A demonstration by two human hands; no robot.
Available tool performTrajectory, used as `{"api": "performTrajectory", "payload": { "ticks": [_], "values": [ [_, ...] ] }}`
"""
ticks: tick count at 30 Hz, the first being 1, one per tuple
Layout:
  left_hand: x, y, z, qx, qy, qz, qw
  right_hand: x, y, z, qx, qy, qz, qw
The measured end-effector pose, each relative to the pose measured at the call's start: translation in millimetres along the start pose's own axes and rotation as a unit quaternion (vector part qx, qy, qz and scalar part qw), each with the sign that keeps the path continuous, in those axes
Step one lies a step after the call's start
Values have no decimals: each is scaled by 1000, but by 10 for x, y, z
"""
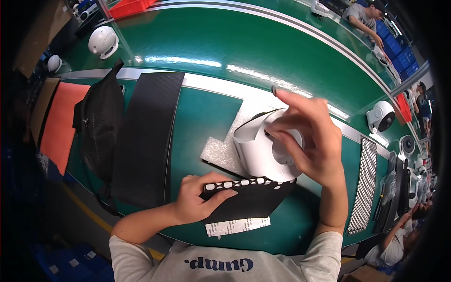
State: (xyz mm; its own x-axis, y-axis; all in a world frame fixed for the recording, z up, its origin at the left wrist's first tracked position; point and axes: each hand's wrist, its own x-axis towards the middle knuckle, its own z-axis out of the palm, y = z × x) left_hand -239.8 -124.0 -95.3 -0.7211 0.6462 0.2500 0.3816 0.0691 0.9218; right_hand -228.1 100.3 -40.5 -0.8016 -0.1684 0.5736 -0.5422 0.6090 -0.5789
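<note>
My left hand (195,197) pinches the edge of a black sheet (249,201), whose upper edge has a row of white ovals and whose lower part shows a white printed backing strip (237,227). Just beyond the sheet, a white rounded device (256,152) lies tilted on its side, its round ring-shaped end turned toward my right hand (312,136). That hand is over the device, with the thumb and one finger meeting near its rim and a bit of dark material at their tips. The index finger stands raised, with a small dark oval at its tip.
Pale foam sheet (223,152) lies under the device on the green mat. To the left are a black foam sheet (145,141), a black bag (101,124) and an orange sheet (63,124). A dotted sheet (363,185) lies right. White cameras (103,42) stand on the green conveyor; co-workers are beyond.
</note>
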Motion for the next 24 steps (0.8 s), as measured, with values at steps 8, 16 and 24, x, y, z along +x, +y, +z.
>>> {"api": "performTrajectory", "payload": {
  "ticks": [8, 16, 24],
  "values": [
    [26, -18, -9, -2, -3, 6, 1000, -10, -12, 16, -237, 44, -138, 961],
    [18, -20, -6, 2, -6, -7, 1000, -226, -4, -21, 160, 64, 85, 981],
    [24, -28, 24, 3, 9, -11, 1000, -190, 245, -153, 213, 62, 205, 953]
  ]
}}
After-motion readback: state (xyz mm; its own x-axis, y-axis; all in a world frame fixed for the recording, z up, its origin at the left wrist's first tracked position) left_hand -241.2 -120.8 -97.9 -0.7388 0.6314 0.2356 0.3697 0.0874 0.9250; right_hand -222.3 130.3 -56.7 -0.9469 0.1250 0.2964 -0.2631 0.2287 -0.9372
